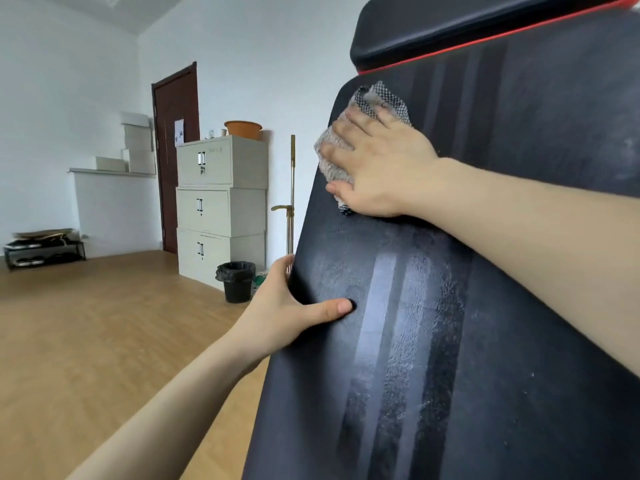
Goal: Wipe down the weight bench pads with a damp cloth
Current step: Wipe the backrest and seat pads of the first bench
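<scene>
The right hand (pixel 377 161) presses a grey cloth (pixel 330 161) flat on the streaked black pad (pixel 450 323); the left hand (pixel 287 306) grips its edge. Cabinets (pixel 221 209) and a bin (pixel 237 282) stand centre left.

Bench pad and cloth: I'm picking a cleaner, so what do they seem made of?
The bench pad: probably black vinyl or faux leather, smooth with a dull sheen; wipe streaks sit on the surface, not soaked in. The cloth: soft grey pile, likely terry or microfibre, with a black-and-white checked trim; exact fibre unclear.
</scene>
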